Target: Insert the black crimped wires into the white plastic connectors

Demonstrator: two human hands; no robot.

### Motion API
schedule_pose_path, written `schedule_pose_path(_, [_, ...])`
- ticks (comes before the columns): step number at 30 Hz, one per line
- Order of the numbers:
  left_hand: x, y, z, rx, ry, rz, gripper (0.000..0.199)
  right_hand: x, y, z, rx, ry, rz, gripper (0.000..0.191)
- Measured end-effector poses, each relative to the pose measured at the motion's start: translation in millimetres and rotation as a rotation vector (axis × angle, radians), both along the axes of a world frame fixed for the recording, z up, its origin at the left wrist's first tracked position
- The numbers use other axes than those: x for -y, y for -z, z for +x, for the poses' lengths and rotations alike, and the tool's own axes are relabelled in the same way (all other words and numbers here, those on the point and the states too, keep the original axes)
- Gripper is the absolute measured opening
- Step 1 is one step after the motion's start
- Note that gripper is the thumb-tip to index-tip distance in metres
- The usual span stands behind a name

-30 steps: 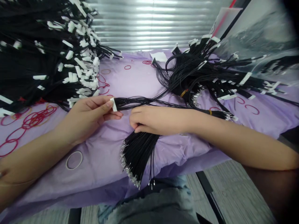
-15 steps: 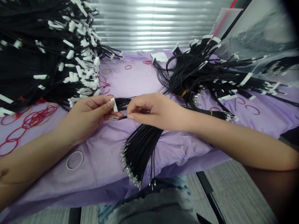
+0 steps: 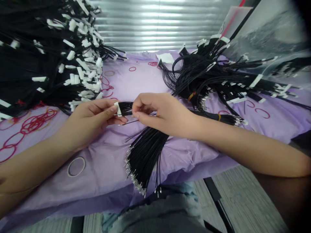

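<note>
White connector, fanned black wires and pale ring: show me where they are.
White connector (image 3: 119, 111): head view, its exposed face.
Fanned black wires (image 3: 147, 149): head view, middle of the fan.
Pale ring (image 3: 84, 164): head view, its right rim.

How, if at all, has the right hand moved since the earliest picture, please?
Yes: judged against the white ring, the right hand has moved up the picture, farther from the ring.

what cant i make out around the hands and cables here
All in the head view:
Left end of the white connector: covered by the left hand.
What the right hand pinches: its own fingers and thumb hide the contact.
Count of metal tips on the fanned wires: too small and crowded.
Far extent of the left cable pile: cut off by the left edge.
</note>
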State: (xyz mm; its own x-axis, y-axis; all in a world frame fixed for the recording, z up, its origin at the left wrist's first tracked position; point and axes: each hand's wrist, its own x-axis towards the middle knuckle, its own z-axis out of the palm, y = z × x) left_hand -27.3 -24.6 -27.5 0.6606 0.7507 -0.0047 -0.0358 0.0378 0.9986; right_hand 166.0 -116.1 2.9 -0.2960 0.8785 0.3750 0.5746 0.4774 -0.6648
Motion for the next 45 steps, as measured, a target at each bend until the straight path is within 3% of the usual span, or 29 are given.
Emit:
schedule_pose_path(15, [3.9, -2.5, -2.7, -0.053, 0.034, 0.094, 0.019, -7.0, 4.2, -0.6, 0.081, 0.229, 0.013, 0.013])
schedule_pose_path(27, [5.5, -4.2, -1.1, -0.053, 0.04, -0.078, 0.018, -10.7, 19.5, -6.1, 0.125, 0.18, 0.073, 0.014])
schedule_pose_path(31, [6.1, -7.5, 0.6, -0.014, 0.038, -0.126, 0.021, -8.9, 15.8, -5.9, 0.177, 0.167, 0.074, 0.019])
schedule_pose_path(37, [2.6, -7.6, 5.0, 0.054, 0.001, -0.148, 0.013, 1.1, -6.0, 5.7, 0.407, 0.057, 0.256, 0.026])
schedule_pose_path(39, [0.5, -6.2, 5.1, 0.03, -0.028, -0.164, 0.013, 2.3, -8.8, 7.5, 0.505, -0.042, 0.272, 0.025])
schedule_pose_path(42, [-0.9, -5.8, 4.7, 0.016, -0.059, -0.192, 0.012, 0.2, -6.8, 6.0, 0.667, -0.259, 0.142, 0.023])
schedule_pose_path(45, [-0.5, -6.7, 4.6, 0.029, -0.06, -0.176, 0.008, -4.2, -2.4, 2.8, 0.735, -0.309, -0.077, 0.021])
